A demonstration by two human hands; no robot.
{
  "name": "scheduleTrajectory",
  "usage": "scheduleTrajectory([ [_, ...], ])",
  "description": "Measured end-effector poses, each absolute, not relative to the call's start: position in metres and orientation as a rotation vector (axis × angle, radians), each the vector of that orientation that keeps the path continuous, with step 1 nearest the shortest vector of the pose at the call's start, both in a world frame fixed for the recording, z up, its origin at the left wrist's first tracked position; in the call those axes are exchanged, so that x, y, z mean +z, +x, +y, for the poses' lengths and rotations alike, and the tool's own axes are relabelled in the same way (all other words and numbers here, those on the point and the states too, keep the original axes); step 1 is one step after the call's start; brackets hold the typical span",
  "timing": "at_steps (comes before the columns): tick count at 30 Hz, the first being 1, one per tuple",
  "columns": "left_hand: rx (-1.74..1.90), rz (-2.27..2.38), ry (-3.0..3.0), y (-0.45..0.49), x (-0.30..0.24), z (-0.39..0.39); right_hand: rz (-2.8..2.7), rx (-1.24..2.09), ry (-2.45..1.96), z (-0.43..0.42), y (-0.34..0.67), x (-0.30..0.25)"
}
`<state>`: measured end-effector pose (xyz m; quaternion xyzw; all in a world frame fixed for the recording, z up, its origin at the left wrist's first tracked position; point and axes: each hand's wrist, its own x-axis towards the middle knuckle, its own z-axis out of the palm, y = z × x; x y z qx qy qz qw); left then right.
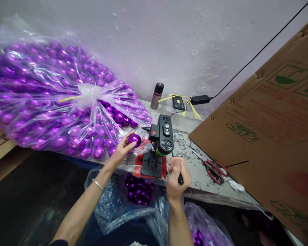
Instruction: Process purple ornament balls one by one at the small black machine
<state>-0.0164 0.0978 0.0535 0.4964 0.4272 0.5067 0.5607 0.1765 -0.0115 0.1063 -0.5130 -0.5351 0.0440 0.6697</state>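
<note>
My left hand (122,150) pinches a shiny purple faceted ball (135,139) just left of a small black bench drill press (162,135). The press stands on a black base plate (152,164) over red tape. My right hand (176,176) is closed around the press's black lever handle (180,178), in front of the machine. A silver bracelet sits on my left wrist.
A large tied clear bag of purple balls (53,99) fills the left. An open bag with more balls (138,191) lies below the table edge. Red-handled scissors (215,169), a big cardboard box (272,130), a spray can (157,95) and a power adapter (200,99) are at the right and back.
</note>
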Motion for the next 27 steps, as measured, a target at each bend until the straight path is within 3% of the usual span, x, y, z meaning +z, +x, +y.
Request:
scheduleTrajectory([
  [7, 1.228, 0.971, 0.884, 0.029, 0.007, 0.044, -1.215, 0.119, -1.145, -0.009, 0.177, 0.123],
  [27, 1.107, 0.981, 1.86, 0.047, -0.04, 0.041, -1.216, 0.123, -1.148, -0.013, 0.175, 0.123],
])
